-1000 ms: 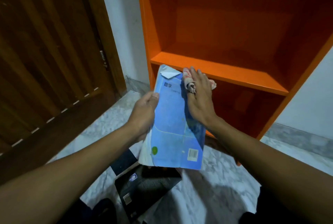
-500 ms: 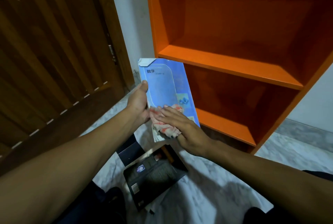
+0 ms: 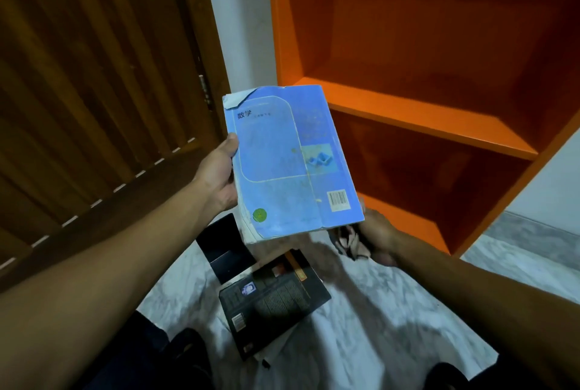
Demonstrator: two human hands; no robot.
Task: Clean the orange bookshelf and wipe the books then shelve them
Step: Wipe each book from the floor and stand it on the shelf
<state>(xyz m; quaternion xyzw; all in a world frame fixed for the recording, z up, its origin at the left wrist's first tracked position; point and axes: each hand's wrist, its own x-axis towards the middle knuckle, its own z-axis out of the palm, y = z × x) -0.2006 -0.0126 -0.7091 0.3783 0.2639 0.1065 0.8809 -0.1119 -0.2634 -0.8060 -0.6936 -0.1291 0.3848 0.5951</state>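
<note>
Landmark: orange bookshelf [image 3: 417, 113], open-fronted, standing on the marble floor [image 3: 361, 327], upper shelf board and lower compartment both bare as far as visible. Wooden door [image 3: 94, 76] left of it, a strip of white wall between them.

Blue book [image 3: 292, 167] is held in the air just in front of the bookshelf's left front edge, cover up, top-left corner torn. Left hand [image 3: 219, 173] grips its left edge, thumb on the cover, fingers clamped underneath. Right hand [image 3: 373, 232] is at the book's lower right corner, just in front of the bookshelf's bottom compartment, fingers curled on a bunched cloth [image 3: 348, 240].

Step, as I read it: wiping this book, probably near done. Next: swing it right into the bookshelf, stand or lay it on a board.

Clearance: the book overlaps the upright's front edge in view, so clear that edge first. Dark book [image 3: 273, 298] and another dark one [image 3: 224, 245] lie on the floor in front of the bookshelf, still waiting.
</note>
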